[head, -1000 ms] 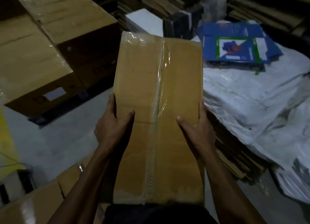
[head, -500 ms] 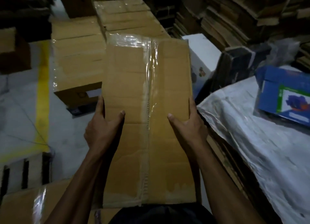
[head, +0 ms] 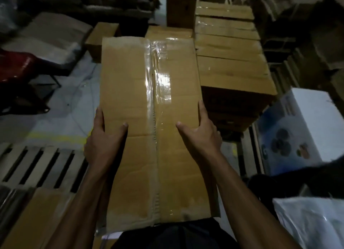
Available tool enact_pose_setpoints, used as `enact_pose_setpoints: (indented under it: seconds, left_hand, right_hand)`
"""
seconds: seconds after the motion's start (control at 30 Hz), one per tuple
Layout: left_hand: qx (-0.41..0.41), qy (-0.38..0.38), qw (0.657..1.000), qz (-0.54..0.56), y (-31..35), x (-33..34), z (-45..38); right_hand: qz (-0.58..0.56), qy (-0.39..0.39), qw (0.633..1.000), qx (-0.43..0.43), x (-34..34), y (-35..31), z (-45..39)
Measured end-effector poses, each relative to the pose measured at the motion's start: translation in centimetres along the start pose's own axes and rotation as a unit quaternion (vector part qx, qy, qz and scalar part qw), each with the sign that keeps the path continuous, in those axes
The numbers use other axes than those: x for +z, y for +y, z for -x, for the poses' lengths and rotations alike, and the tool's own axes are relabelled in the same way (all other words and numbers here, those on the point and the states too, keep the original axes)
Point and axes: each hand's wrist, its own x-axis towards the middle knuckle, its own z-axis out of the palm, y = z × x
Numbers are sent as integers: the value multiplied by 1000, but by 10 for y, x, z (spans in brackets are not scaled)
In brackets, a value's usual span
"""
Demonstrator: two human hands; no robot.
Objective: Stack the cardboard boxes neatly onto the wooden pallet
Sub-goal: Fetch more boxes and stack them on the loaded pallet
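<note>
I carry a long brown cardboard box [head: 130, 92] in front of my body, sealed down its middle with clear tape. My left hand [head: 101, 142] grips its left edge, thumb on top. My right hand [head: 202, 137] grips the right edge the same way. A slatted wooden pallet [head: 37, 165] lies on the floor at the lower left, with another cardboard box [head: 33, 217] on its near part. A stack of several taped cardboard boxes [head: 232, 69] stands ahead on the right.
A white printed carton [head: 301, 133] sits at the right, a white plastic sack [head: 312, 220] at the lower right. A red and black object [head: 16, 68] stands at the left. A yellow line [head: 55, 137] crosses the grey floor. Piles of flattened cardboard fill the background.
My view has swung left with the box in both hands. The blue packs and white sacks left the frame; the wooden pallet and the stack of boxes came into view.
</note>
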Motion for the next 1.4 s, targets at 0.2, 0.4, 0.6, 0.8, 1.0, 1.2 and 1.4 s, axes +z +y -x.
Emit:
enact_pose_setpoints:
  seconds: [0.2,0.4,0.6,0.8,1.0,1.2,1.4]
  left_hand:
    - [-54,56,997,-9,2,-5,-57]
    - [-80,74,994,-20,-15,-10,-137]
    - [-85,51,994,-35,-35,-15,-260]
    - [-80,26,995,-58,-36,-42,-375]
    - [-57,15,996,-67,-28,-45,-457]
    - [-51,0,997,-64,-12,-20,-527]
    - [-42,-22,997,-56,7,19,-613]
  right_hand:
    - [12,-55,997,-48,27,-54,-70]
    - [34,-81,994,-62,75,-108,-133]
    - [38,-75,995,-51,139,-173,-205]
    - [30,-56,998,-29,189,-248,-259]
    - [20,-48,998,-17,215,-290,-306]
    - [23,-39,999,-3,232,-314,-374]
    - [22,-40,999,14,252,-333,-467]
